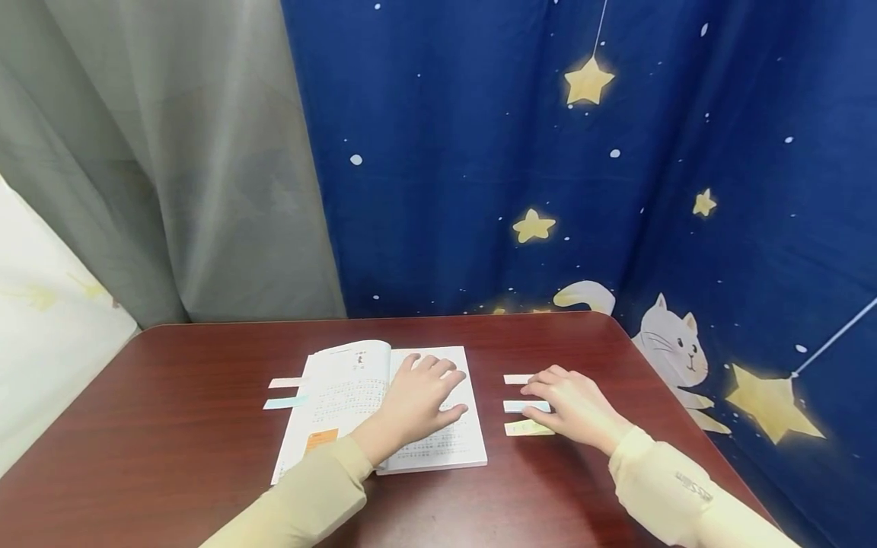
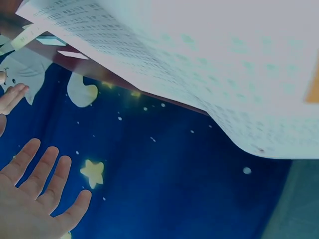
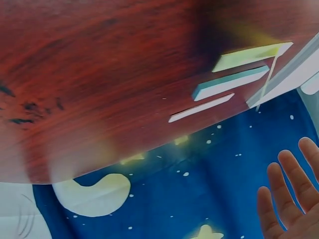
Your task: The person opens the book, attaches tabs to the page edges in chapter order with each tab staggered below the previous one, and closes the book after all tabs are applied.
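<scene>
My left hand [image 1: 421, 392] is over the right page of an open book [image 1: 473, 449], fingers spread and thumb out to the right. The left wrist view shows the same hand [image 2: 40, 199] with straight fingers. To the right, my right hand [image 1: 575, 407] is at the right ends of three sticky-note pads: pink [image 1: 517, 379], blue [image 1: 517, 406] and yellow [image 1: 524, 428]. Its thumb lies near the blue and yellow ones. In the right wrist view its fingers [image 3: 296, 191] look extended, with a thin strip rising from one end of the yellow pad [image 3: 244, 59].
A pink tab [image 1: 284, 383] and a blue tab [image 1: 281, 403] stick out past the book's left edge. The left page carries an orange block [image 1: 322, 439]. Everything lies on a reddish-brown table [image 1: 171, 411], with grey and blue curtains [image 1: 445, 152] behind.
</scene>
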{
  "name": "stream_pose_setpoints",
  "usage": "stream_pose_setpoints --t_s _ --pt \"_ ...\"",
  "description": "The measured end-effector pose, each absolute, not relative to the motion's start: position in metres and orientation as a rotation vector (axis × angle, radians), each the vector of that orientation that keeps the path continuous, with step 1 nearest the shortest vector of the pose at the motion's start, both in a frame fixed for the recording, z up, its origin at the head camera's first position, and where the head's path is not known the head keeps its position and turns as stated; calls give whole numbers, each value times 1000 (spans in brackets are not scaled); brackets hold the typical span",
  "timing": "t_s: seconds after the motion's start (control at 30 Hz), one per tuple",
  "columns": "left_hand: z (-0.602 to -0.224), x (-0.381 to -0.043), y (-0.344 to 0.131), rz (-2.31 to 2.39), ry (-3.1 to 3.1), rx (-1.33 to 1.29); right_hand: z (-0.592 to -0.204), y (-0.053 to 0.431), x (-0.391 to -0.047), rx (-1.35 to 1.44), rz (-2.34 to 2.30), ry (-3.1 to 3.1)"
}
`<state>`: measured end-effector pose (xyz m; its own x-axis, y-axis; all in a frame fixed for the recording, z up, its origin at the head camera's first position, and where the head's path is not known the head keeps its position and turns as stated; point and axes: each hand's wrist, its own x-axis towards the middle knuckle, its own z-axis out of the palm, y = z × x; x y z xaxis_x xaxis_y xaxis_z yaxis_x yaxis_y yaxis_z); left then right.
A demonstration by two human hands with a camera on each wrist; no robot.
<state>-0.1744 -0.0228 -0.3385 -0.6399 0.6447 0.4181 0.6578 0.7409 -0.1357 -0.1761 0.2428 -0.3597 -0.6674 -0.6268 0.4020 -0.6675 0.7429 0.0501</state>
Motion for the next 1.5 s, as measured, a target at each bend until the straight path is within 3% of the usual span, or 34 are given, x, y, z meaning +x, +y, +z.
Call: stream_pose_setpoints --t_s 0.9,1.5 --pt "-382 -186 64 101 -2652 -1021 -390 265 -183 941 49 -2709" --pt "-403 -188 79 237 -2735 -985 -397 261 -186 999 63 -2740"
